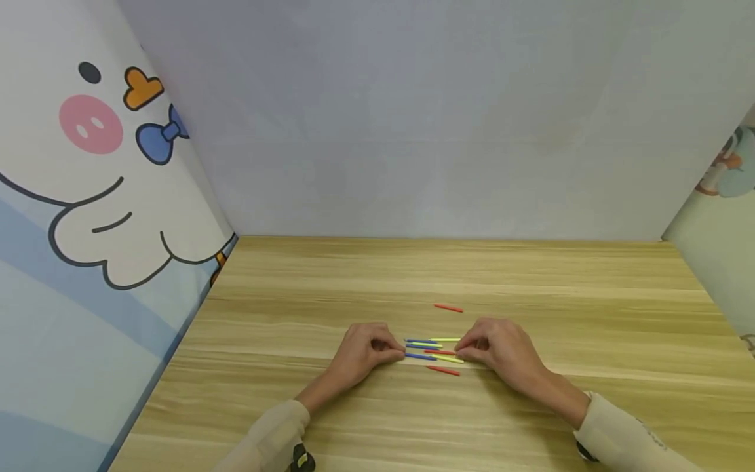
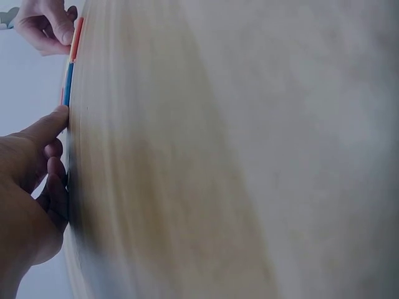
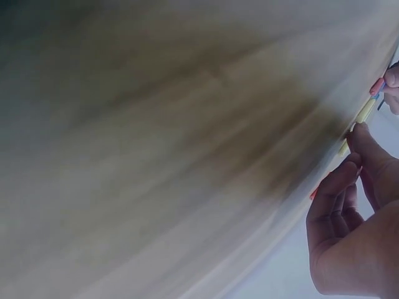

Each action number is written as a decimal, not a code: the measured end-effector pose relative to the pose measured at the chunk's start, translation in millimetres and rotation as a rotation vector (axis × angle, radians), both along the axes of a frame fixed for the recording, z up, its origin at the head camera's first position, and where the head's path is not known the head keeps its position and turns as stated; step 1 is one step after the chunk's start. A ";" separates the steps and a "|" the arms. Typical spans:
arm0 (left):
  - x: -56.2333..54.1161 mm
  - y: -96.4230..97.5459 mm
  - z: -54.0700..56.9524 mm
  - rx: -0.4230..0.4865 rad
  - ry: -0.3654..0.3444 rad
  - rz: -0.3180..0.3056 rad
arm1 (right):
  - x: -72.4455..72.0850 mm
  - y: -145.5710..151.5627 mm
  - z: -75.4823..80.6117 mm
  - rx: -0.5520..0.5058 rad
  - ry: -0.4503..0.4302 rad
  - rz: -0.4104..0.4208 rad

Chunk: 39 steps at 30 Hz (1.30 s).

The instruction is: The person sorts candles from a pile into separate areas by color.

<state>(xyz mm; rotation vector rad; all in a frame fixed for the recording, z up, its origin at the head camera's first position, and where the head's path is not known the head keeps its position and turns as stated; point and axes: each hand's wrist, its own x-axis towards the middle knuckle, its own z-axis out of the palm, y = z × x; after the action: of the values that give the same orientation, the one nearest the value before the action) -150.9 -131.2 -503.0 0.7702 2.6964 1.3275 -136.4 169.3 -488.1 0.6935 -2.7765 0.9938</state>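
Slim coloured sticks lie in a loose bundle on the wooden table [image 1: 354, 282] between the two hands. My left hand [image 1: 362, 354] has its thumb and index fingertips together at the left end of a blue stick [image 1: 420, 356]. On the other side, my right hand [image 1: 501, 351] pinches at the right end of a red stick [image 1: 438, 352], beside a yellow stick [image 1: 448, 359]. More blue and yellow sticks lie just behind these, roughly parallel. In the left wrist view, the left fingertip touches a blue stick [image 2: 68, 84]; the right wrist view shows the right thumb against a yellow stick [image 3: 366, 112].
One red stick [image 1: 448, 307] lies apart behind the bundle, another red stick [image 1: 443, 370] in front of it. A pale wall [image 1: 436, 131] rises at the table's back edge. A cartoon-printed panel [image 1: 118, 196] stands along the left side.
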 end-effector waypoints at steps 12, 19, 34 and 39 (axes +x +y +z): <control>0.4 0.5 1.9 -0.001 0.002 -0.002 | 1.3 -3.7 0.1 0.013 0.007 -0.005; 0.2 0.6 2.2 0.001 0.008 -0.004 | 2.3 -4.6 -0.4 0.031 0.020 -0.011; 1.7 1.1 1.5 0.019 0.001 -0.009 | 2.8 -0.3 2.3 -0.073 -0.021 -0.013; 2.4 0.4 1.3 0.015 -0.001 -0.002 | 0.1 3.5 13.5 -0.123 -0.032 -0.033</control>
<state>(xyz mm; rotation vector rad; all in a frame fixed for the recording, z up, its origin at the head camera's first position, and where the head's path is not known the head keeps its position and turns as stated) -148.5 -130.8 -501.7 0.7728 2.6870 1.3491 -136.3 172.8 -474.7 0.6180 -2.7165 1.1670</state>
